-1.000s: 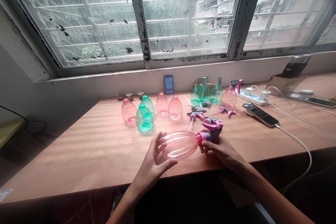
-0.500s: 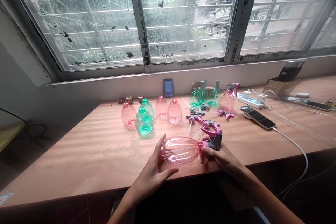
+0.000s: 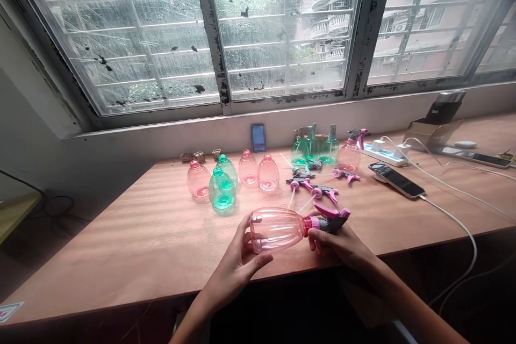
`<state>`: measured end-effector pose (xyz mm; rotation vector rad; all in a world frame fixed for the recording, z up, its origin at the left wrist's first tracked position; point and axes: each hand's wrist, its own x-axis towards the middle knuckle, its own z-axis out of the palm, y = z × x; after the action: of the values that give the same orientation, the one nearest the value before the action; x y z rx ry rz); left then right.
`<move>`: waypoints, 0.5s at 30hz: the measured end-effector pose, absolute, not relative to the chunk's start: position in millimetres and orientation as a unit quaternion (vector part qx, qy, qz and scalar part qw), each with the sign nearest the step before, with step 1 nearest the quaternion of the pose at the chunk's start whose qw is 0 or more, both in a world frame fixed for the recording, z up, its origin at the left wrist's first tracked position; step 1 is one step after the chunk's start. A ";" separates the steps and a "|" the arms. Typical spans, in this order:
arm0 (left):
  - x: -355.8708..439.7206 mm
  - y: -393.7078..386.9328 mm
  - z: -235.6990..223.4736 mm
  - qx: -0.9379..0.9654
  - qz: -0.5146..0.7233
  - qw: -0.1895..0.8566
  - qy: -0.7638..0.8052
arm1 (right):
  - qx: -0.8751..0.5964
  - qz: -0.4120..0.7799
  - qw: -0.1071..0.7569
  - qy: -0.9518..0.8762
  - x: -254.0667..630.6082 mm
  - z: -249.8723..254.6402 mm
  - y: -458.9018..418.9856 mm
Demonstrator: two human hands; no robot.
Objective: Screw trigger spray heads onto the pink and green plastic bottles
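A clear pink spray bottle (image 3: 277, 230) lies sideways in the air above the table's front edge, its base to the left. My left hand (image 3: 244, 255) is closed around the base end, thumb below and fingers behind. At the neck, my right hand (image 3: 336, 242) grips the pink collar of the black-and-pink trigger sprayer (image 3: 332, 219), which sits on the bottle's mouth. Just behind lie several loose trigger sprayers (image 3: 324, 192) with thin tubes. Open pink bottles (image 3: 268, 173) and green bottles (image 3: 223, 192) stand to the left.
Green spray bottles (image 3: 329, 146) and a pink one with its sprayer (image 3: 349, 156) stand by the wall. At right are a phone (image 3: 397, 180) on a white cable, a power strip (image 3: 382, 155) and a box (image 3: 431, 133). A small blue-screened device (image 3: 258, 137) leans on the wall.
The trigger sprayer has turned at the neck, its head now pointing more to the right. Both hands keep their grip on the bottle and sprayer.
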<state>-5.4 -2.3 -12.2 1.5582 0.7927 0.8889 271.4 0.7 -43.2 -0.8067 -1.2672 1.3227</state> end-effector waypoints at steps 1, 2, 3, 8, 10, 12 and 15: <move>-5.9 -2.0 -13.1 0.666 0.373 0.550 0.339 | -0.342 0.559 0.539 -0.530 271.5 -43.2 0.6; -6.4 -1.7 -14.3 0.671 0.370 0.542 0.344 | -0.346 0.563 0.536 -0.526 271.8 -43.4 0.4; -6.8 -1.5 -15.6 0.678 0.369 0.532 0.348 | -0.350 0.568 0.531 -0.523 272.2 -43.6 0.4; -7.2 -1.2 -18.2 0.687 0.384 0.522 0.329 | -0.363 0.579 0.502 -0.531 274.4 -46.1 0.7; -7.4 -1.1 -17.7 0.684 0.382 0.533 0.319 | -0.364 0.580 0.496 -0.533 274.7 -47.5 1.0; -8.0 -0.8 -17.4 0.681 0.380 0.541 0.316 | -0.357 0.580 0.503 -0.532 274.4 -48.6 1.4; -8.5 -0.2 -17.5 0.678 0.384 0.538 0.322 | -0.339 0.577 0.518 -0.532 273.5 -48.6 2.0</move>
<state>-8.5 -0.2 -17.5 1.6130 0.7650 0.9139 273.5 2.0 -48.6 -0.8135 -1.2771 1.3843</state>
